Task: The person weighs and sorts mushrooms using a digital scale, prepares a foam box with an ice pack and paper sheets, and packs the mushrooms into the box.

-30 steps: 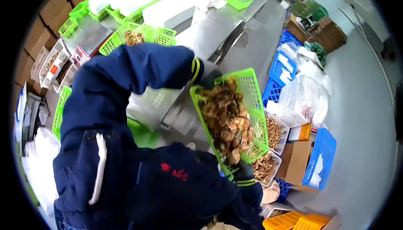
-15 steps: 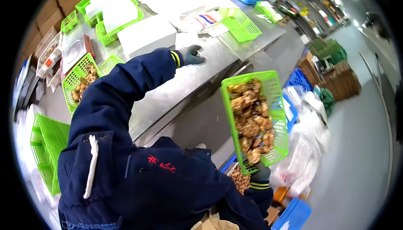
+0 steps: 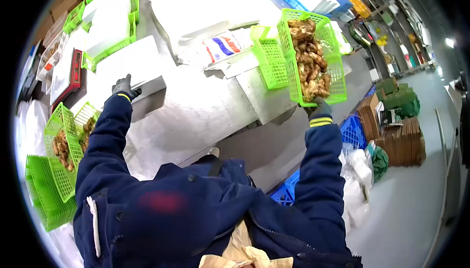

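Note:
In dark gloves, my right hand (image 3: 318, 109) grips the near end of a green basket (image 3: 338, 79) filled with brown, knobbly root-like pieces (image 3: 312, 65). This basket is at the table's right side, beside an empty-looking green basket (image 3: 272, 63). My left hand (image 3: 126, 88) reaches over the metal table (image 3: 191, 106), fingers apart, at the near edge of a white box (image 3: 129, 65), holding nothing that I can see. Below it at the left, green baskets (image 3: 62, 136) contain more brown pieces (image 3: 62, 149).
A red-edged scale (image 3: 74, 74) stands left of the white box. White sheets (image 3: 196, 3) and a printed bag (image 3: 223, 47) lie at the back. Nested green baskets (image 3: 44, 189) are at lower left. Blue crates (image 3: 353, 131) and flattened cardboard (image 3: 402, 143) sit on the floor at right.
The filled basket has moved from over the floor up to the table's right side, with my right hand on it. My left hand has left that basket and moved left to the white box.

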Demonstrator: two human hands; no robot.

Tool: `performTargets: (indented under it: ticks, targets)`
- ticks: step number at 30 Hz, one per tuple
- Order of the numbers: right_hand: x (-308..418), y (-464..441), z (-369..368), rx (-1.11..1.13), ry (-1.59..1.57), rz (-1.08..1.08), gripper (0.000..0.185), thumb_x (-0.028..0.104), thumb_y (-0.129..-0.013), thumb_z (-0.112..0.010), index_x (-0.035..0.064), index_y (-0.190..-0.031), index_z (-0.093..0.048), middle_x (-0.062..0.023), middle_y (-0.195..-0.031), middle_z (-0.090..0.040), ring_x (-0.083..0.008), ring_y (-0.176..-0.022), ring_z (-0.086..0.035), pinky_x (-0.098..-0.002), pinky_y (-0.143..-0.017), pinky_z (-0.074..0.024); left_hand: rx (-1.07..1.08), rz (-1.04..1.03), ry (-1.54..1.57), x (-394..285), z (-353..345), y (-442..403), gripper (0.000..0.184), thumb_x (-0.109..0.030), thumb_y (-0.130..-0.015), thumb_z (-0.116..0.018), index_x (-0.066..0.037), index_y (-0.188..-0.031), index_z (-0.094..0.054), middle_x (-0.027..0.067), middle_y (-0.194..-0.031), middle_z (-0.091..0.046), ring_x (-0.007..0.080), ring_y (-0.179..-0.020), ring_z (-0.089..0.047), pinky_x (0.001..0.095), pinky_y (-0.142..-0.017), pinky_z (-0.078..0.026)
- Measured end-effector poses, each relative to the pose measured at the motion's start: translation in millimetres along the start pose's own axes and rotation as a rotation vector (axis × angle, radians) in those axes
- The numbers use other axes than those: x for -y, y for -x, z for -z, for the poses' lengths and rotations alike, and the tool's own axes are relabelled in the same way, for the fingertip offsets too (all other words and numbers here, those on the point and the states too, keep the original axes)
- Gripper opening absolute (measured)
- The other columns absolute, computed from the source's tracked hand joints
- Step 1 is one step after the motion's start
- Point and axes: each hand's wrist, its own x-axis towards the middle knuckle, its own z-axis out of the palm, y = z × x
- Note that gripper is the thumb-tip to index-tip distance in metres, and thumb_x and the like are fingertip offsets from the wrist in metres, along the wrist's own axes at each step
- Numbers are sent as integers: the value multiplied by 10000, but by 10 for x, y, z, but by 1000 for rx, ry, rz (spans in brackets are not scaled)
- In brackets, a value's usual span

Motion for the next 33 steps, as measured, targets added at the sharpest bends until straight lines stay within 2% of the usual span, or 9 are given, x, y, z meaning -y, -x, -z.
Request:
performTargets:
  ticks: [4, 11, 15, 17, 20, 24, 26, 28, 33]
  targets:
    - [-460, -1239, -123, -162, 17, -318, 262, 14, -726, -455, -82, -969, -429, -269, -882, -557, -425, -682, -594, -558, -618, -542, 191, 140, 191, 201, -426, -192, 511, -404, -699, -674, -97, -1094, -570, 154, -1015, -611, 302, -991, -563, 359, -843, -433]
    - [-553, -1620, -373, -137, 340, -624, 212, 108, -780, -510, -50, -917, -478, -252, -776, -573, -372, -580, -597, -392, -479, -537, 103, 249, 379, 386, -777, -90, 506, -146, -670, -707, -24, -1129, -534, 140, -880, -634, 204, -789, -604, 307, -702, -473]
    - [-593, -1769, -89, 289, 818, -692, 540, 470, -789, -548, -64, -865, -515, -209, -643, -571, -292, -438, -576, -323, -324, -449, -192, 301, 659, 357, -983, 138, 577, -37, -659, -690, -26, -1198, -485, 137, -988, -629, 195, -864, -612, 277, -747, -470]
    - [-585, -1661, -67, 223, 838, -948, 730, 585, -753, -534, -104, -985, -459, -211, -814, -569, -273, -550, -574, -329, -470, -513, -282, 313, 820, -441, -397, 465, 524, 86, -699, -595, -15, -1200, -474, 157, -984, -618, 211, -871, -607, 275, -753, -473]
    - [-929, -1891, -16, 187, 127, -952, 320, 230, -839, -526, 30, -1082, -469, -177, -997, -545, -332, -938, -533, -443, -754, -505, -480, 120, 960, -1644, 175, 847, 455, 95, -726, -575, 12, -1165, -491, 136, -957, -609, 170, -860, -589, 247, -764, -458]
    - [-1025, -2104, 177, 130, 47, -889, 246, 94, -797, -532, 27, -1029, -483, -162, -981, -543, -321, -910, -545, -484, -753, -506, -429, -45, 830, -3353, 927, 1149, 358, -7, -763, -643, 27, -1100, -528, 94, -879, -615, 147, -835, -592, 246, -731, -467]
    - [-734, -2292, 465, 191, -65, -972, 230, 86, -791, -539, 25, -1009, -497, -152, -974, -546, -322, -906, -547, -489, -765, -501, -208, -182, 1217, -3801, 847, 1176, 382, 136, -794, -441, 47, -1164, -465, 134, -926, -603, 185, -839, -600, 244, -738, -473]
    - [-429, -2451, 799, 192, -22, -906, 273, 64, -776, -550, 18, -1040, -500, -145, -977, -563, -329, -873, -570, -486, -767, -504, -67, -192, 770, -4220, 852, 1289, 433, 157, -787, -394, 41, -1204, -424, 158, -933, -603, 201, -845, -614, 249, -742, -480]
    - [284, -3333, 1440, 96, -23, -705, 272, 21, -736, -548, 25, -1005, -509, -145, -892, -561, -318, -775, -589, -495, -673, -542, 67, -312, 637, -5564, 1048, 1257, 416, -291, -788, -605, -7, -1080, -519, 181, -839, -622, 276, -801, -620, 338, -699, -478]
